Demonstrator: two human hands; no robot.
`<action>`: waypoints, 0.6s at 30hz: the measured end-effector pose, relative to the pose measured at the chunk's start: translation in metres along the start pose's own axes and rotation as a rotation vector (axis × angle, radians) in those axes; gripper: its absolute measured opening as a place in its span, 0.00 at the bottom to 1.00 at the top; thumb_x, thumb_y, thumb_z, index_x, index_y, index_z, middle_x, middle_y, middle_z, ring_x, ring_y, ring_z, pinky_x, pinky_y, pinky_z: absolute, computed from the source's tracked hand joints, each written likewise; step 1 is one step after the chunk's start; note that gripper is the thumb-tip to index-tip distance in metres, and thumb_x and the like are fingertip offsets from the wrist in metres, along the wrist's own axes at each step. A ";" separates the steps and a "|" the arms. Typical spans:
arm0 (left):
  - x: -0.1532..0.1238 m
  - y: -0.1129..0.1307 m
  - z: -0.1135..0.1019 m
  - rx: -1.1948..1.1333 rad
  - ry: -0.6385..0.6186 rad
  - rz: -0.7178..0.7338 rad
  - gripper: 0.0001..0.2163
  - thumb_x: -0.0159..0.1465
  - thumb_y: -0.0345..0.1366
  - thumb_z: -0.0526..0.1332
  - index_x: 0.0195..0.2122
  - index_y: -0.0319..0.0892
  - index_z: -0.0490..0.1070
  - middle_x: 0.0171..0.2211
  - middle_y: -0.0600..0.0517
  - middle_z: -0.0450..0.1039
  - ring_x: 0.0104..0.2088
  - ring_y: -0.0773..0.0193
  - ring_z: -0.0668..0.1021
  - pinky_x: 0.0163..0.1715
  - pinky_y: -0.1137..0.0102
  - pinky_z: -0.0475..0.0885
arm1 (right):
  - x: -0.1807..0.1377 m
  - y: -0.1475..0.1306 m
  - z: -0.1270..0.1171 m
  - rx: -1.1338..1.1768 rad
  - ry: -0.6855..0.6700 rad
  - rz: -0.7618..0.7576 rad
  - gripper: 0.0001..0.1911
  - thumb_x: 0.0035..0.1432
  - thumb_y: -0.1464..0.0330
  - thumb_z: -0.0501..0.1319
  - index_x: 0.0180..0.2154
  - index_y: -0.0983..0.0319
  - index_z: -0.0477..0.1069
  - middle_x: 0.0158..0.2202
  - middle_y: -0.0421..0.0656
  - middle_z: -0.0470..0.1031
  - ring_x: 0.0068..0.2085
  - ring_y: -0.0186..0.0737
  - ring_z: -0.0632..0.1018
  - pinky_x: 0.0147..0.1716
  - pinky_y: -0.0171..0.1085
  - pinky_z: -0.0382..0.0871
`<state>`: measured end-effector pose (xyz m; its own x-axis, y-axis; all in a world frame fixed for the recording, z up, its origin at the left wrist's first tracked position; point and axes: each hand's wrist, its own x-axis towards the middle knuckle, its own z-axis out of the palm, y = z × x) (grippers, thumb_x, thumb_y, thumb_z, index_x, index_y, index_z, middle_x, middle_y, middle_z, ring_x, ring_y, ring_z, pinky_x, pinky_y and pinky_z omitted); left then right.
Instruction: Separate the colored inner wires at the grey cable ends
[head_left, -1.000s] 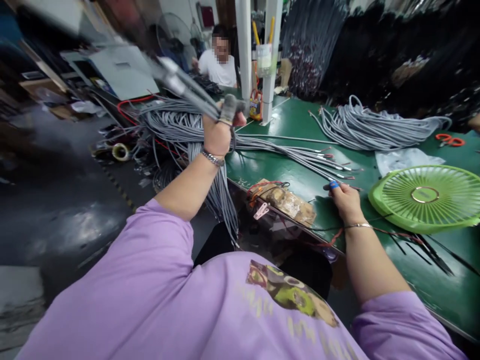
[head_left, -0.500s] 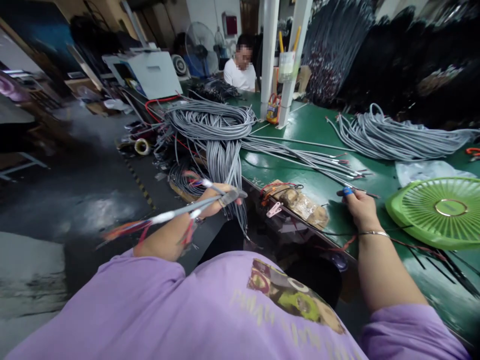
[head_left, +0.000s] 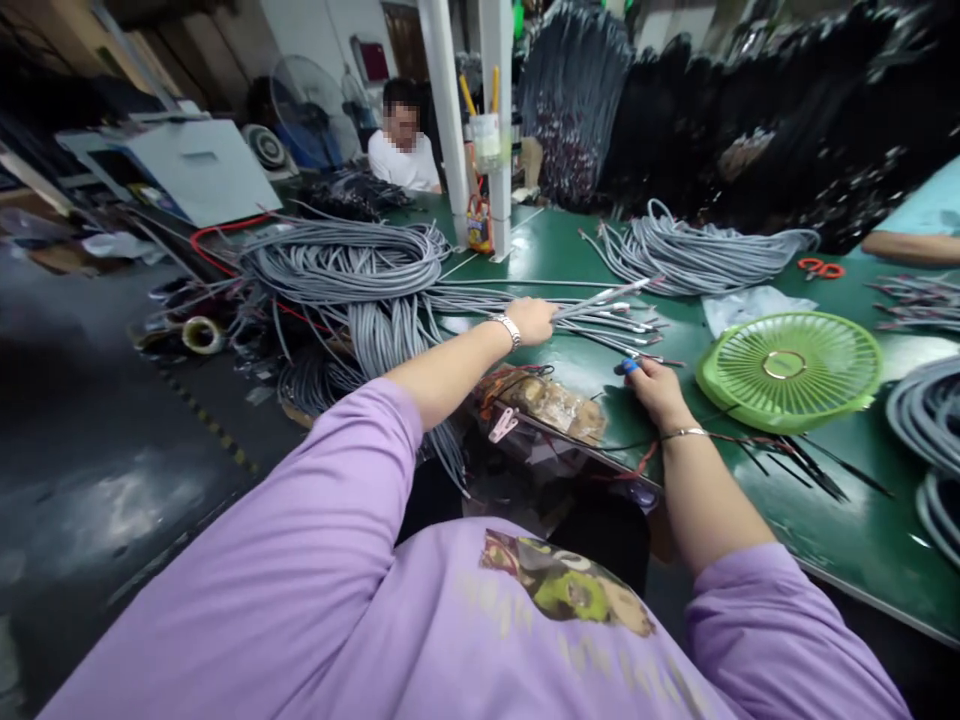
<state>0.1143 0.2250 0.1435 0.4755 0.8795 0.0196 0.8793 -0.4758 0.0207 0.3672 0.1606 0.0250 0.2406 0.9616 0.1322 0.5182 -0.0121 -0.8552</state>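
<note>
My left hand (head_left: 531, 320) reaches over the green table, its fingers closed on a few grey cables (head_left: 600, 299). Their pale stripped ends point right, above other grey cables (head_left: 611, 327) spread on the tabletop. Close to those cables' ends is my right hand (head_left: 654, 388), fingers pinched together, with blue wrapping (head_left: 630, 367) at the thumb. A dark tip shows beside the blue, and a cable end with red wire lies against the fingertips. Whatever this hand pinches is too small to make out.
Coiled grey cable (head_left: 345, 262) hangs over the table's left edge. A green fan (head_left: 787, 370) stands right of my hands, and a wrapped block (head_left: 555, 405) with a pink clip (head_left: 503, 425) sits at the front edge. Posts rise behind. A co-worker (head_left: 405, 155) sits opposite.
My left hand has swung from beside the table's left edge up and right over the tabletop, carrying the cables. Their ends now point right instead of left. The view has turned right.
</note>
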 end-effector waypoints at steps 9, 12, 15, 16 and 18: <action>0.029 0.010 0.060 0.077 -0.098 0.053 0.22 0.63 0.34 0.53 0.57 0.43 0.72 0.55 0.37 0.70 0.52 0.46 0.76 0.53 0.53 0.68 | -0.001 -0.005 0.000 -0.009 -0.052 -0.020 0.24 0.51 0.50 0.59 0.29 0.65 0.78 0.21 0.40 0.69 0.21 0.31 0.61 0.21 0.34 0.53; 0.026 0.011 0.067 0.079 -0.054 0.059 0.22 0.63 0.33 0.52 0.58 0.43 0.71 0.59 0.36 0.65 0.56 0.47 0.73 0.55 0.55 0.66 | -0.002 -0.007 -0.001 -0.003 -0.059 -0.013 0.24 0.51 0.50 0.60 0.31 0.65 0.79 0.21 0.41 0.70 0.21 0.31 0.61 0.21 0.33 0.53; 0.031 0.011 0.068 0.090 0.004 0.083 0.23 0.63 0.33 0.53 0.60 0.43 0.69 0.64 0.37 0.60 0.63 0.46 0.65 0.60 0.54 0.60 | -0.004 -0.009 -0.003 0.000 -0.061 -0.006 0.24 0.50 0.50 0.61 0.31 0.66 0.79 0.21 0.41 0.71 0.21 0.31 0.61 0.20 0.33 0.52; 0.033 0.011 0.068 0.093 -0.001 0.085 0.24 0.63 0.33 0.53 0.61 0.43 0.69 0.64 0.37 0.61 0.63 0.46 0.65 0.61 0.53 0.59 | -0.004 -0.010 -0.003 0.003 -0.065 -0.005 0.24 0.50 0.50 0.61 0.32 0.65 0.79 0.22 0.41 0.71 0.21 0.31 0.61 0.20 0.33 0.53; 0.038 0.010 0.068 0.094 -0.037 0.077 0.23 0.63 0.34 0.53 0.61 0.43 0.69 0.60 0.37 0.65 0.60 0.46 0.69 0.59 0.52 0.61 | -0.004 -0.010 -0.003 0.001 -0.068 -0.001 0.24 0.50 0.51 0.60 0.31 0.65 0.79 0.22 0.41 0.71 0.22 0.31 0.61 0.21 0.33 0.52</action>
<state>0.1429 0.2545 0.0767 0.5411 0.8407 -0.0192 0.8378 -0.5409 -0.0738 0.3638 0.1556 0.0342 0.1842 0.9779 0.0985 0.5178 -0.0113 -0.8554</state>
